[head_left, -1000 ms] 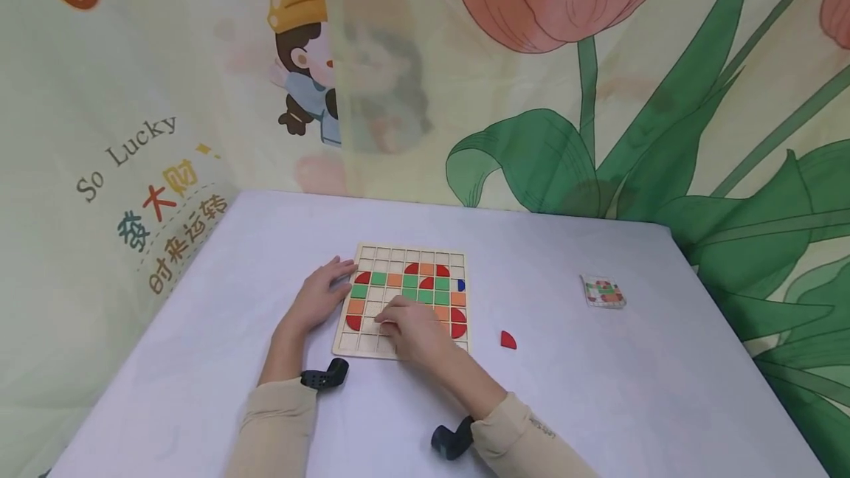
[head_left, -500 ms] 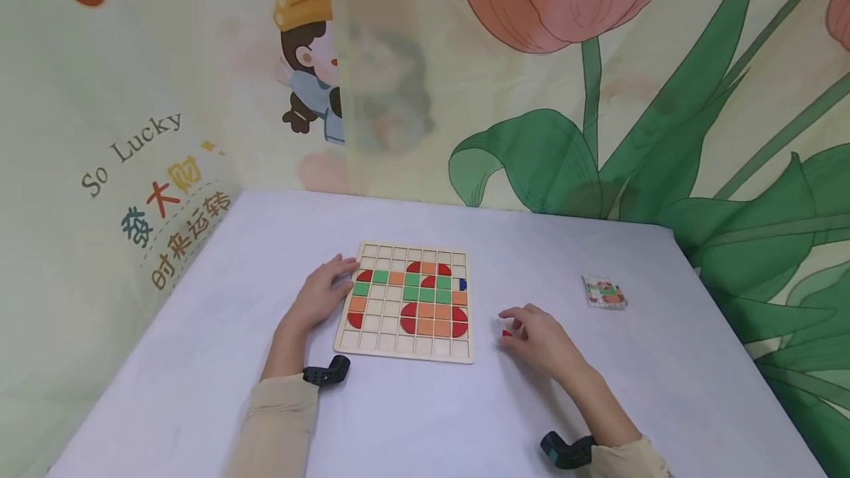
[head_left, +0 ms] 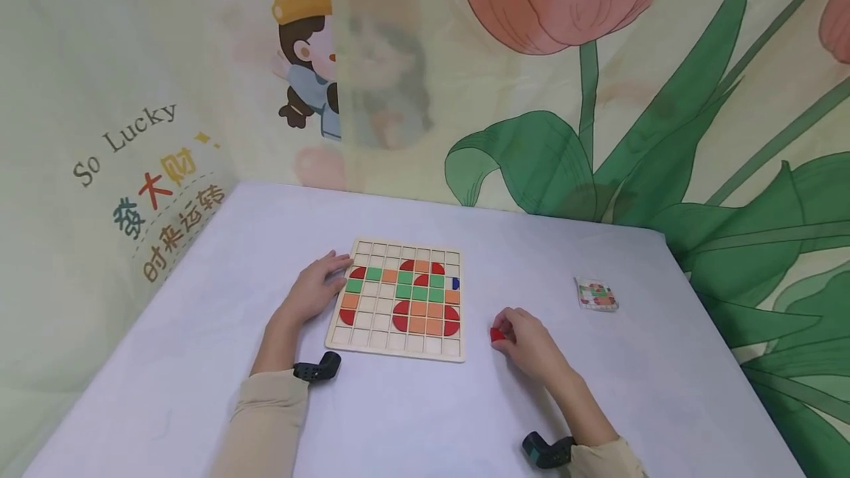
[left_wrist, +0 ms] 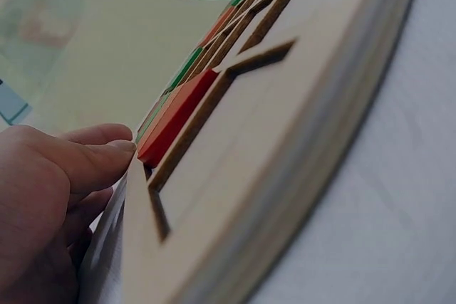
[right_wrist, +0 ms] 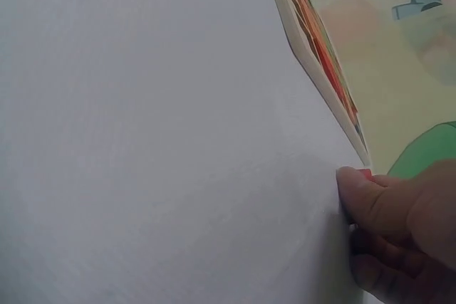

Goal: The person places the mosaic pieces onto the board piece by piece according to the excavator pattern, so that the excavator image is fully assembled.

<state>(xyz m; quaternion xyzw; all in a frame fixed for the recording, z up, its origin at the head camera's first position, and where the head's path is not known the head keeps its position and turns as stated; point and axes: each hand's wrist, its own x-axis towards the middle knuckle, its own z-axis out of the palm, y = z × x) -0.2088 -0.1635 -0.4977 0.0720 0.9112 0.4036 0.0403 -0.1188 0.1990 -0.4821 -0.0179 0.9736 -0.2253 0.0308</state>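
A wooden grid board lies on the table, with red quarter-circle, green square and orange square pieces set in several cells. One small blue piece sits near its right edge. My left hand rests at the board's left side, fingers extended; the left wrist view has the thumb right at the edge, near a red piece. To the right of the board, low over the table, my right hand pinches a loose red quarter-circle piece between thumb and fingers. In the right wrist view most of that piece is hidden behind the thumb.
A small pattern card with a similar coloured design lies farther right on the white tablecloth. A printed cloth backdrop rises behind the table. Each wrist wears a black camera mount.
My right hand has left the board, moved right to the loose red quarter-circle piece and taken hold of it. Red and orange pieces it covered now show. My left hand has stayed at the board.
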